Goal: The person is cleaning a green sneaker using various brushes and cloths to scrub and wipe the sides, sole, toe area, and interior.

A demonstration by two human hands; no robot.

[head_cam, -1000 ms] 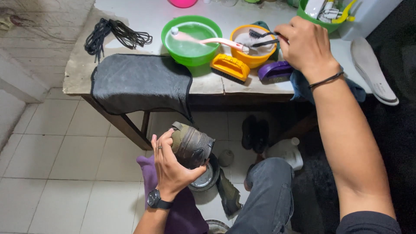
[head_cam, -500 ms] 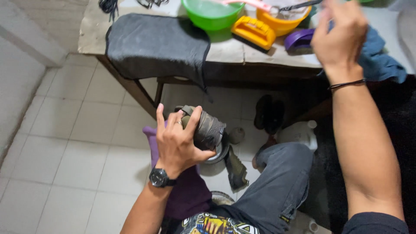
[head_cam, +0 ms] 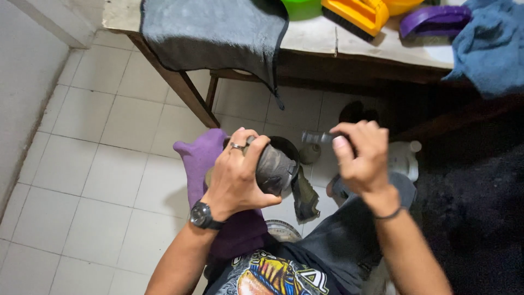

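Observation:
My left hand (head_cam: 236, 173), with a ring and a black wristwatch, grips an olive-green shoe (head_cam: 274, 169) held sole outward above my lap. My right hand (head_cam: 360, 158) is closed on a small dark brush (head_cam: 317, 137), whose end points left, just right of the shoe and slightly above it. A purple cloth (head_cam: 203, 158) lies over my left thigh under the shoe. A second olive shoe (head_cam: 304, 195) lies on the floor below, between my knees.
A wooden table (head_cam: 376, 50) spans the top, with a grey towel (head_cam: 214, 33) hanging over its edge, a yellow scrub brush (head_cam: 355, 13), a purple brush (head_cam: 434, 19) and a blue cloth (head_cam: 494, 46). A white jug (head_cam: 403, 159) and dark shoes stand under it on white tiles.
My right hand came down from the table's bowls to beside the shoe, now holding the dark brush. The view tilted downward, and the left hand kept hold of the shoe.

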